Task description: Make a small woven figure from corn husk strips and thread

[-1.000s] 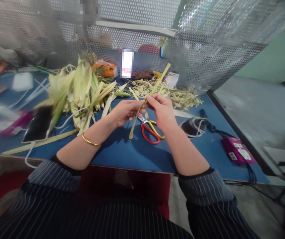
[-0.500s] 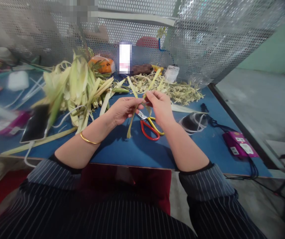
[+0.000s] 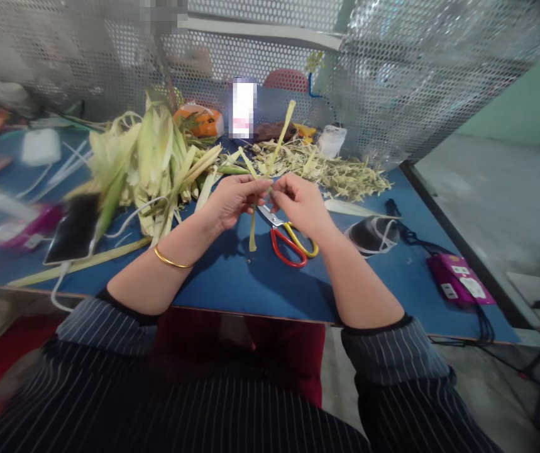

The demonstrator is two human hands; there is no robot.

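Note:
My left hand [image 3: 236, 198] and my right hand [image 3: 298, 200] meet over the middle of the blue table, fingertips pinched close together. Between them are pale yellow-green corn husk strips [image 3: 282, 137], one sticking up and away, another end hanging below my left fingers. Both hands are closed on the strips; the exact crossing point is hidden by the fingers. Just under my right hand lies a pair of scissors [image 3: 288, 248] with one red and one yellow handle loop, its blades pointing away and partly covered.
A big bundle of corn husks [image 3: 156, 145] lies to the left, beside a black-screened phone [image 3: 74, 226] on a white cable. Shredded husk scraps [image 3: 340, 170] are heaped behind my hands. On the right are a dark strapped object [image 3: 372, 236] and a purple power strip [image 3: 458, 279].
The upright strip has swung left and now stands taller above my hands. My right fingers have curled in closer against my left fingertips. The whole view has shifted slightly.

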